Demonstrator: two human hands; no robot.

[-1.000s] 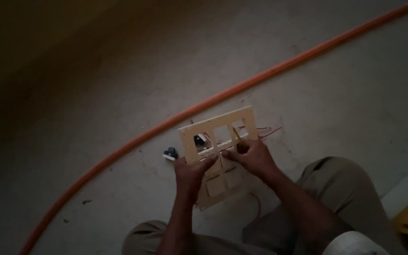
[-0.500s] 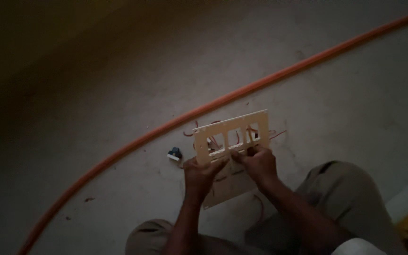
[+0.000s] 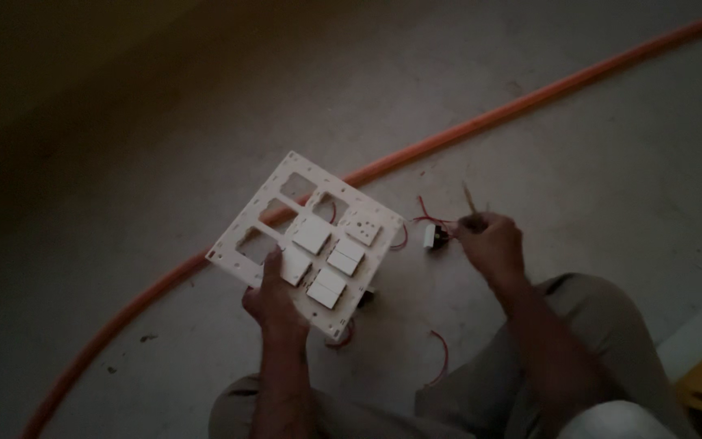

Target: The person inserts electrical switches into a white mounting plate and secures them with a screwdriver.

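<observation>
A: Holding, that's what I logged. Left hand (image 3: 274, 297) was clamped on the near edge of the white switch plate (image 3: 309, 244), thumb on its face, plate tilted up off the floor (image 3: 164, 122) in front of the knees.

B: And the right hand (image 3: 491, 244)?

A: Off to the side, well apart from the plate. Fingers were pinched shut on a thin tool (image 3: 470, 199), a small screwdriver or tester I'd guess, too dim to be sure. It sat right beside a small loose switch module (image 3: 435, 236) with red wires (image 3: 426, 213) coming off it. Couldn't tell if the hand was touching the module itself.

B: Plate state?

A: Several white rockers and one socket unit were seated on the near side; three or four openings along the far side stood empty. Red wire loops showed behind it and under its lower edge.

B: So which step?

A: Judged it as mid-assembly: wiring up a loose module next to the plate. Plenty of slots unfilled, so not near done.

B: Next move needs what?

A: Probably steadying the module, since one hand was tied up with the plate, and a fine tip on a tiny terminal in bad light.

B: Anything else around?

A: Orange hose (image 3: 465, 130) curving across the floor behind, another red wire loop (image 3: 442, 351) by the knee.
</observation>
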